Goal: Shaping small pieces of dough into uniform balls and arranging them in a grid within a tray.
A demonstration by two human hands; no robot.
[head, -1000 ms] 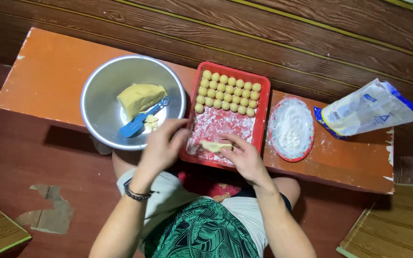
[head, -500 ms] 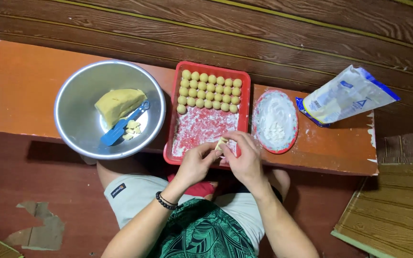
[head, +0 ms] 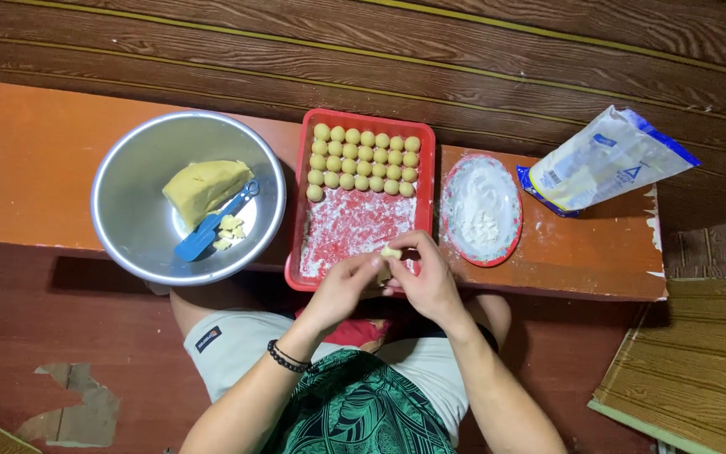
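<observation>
You are shaping a little lump of dough between your two hands.

Your left hand and right hand are pressed close, pinching the small pale yellow dough piece at your fingertips. It looks like the rolling step; next it wants a spot just past your hands, in the red plastic tray below the rows of round yellow dough balls.

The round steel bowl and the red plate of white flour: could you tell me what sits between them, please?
In the head view, the red rectangular tray of dough balls sits between the bowl and plate.
</observation>
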